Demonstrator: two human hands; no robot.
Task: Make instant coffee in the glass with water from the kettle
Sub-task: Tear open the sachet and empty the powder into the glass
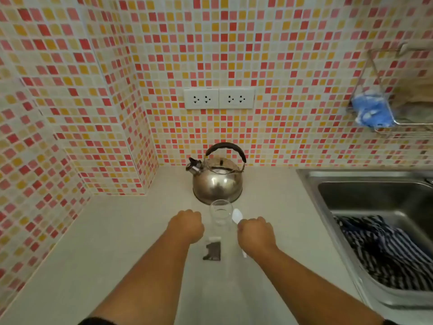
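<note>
Head view: kettle point(218, 181) spout leftward.

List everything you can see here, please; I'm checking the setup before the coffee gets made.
kettle: one, shiny steel with a black handle, on the counter by the back wall
glass: one, clear, looks empty, in front of the kettle
spoon: one, white, held in the right hand
coffee sachet: one, dark with a white top, flat on the counter near the glass
sockets: two white double plates, on the tiled wall
sink: one, steel, at the right
striped cloth: one, dark blue and white, in the sink
wire rack: one, metal, on the wall at upper right, holding something blue
left hand: closed, beside the glass
right hand: closed on the spoon
</note>
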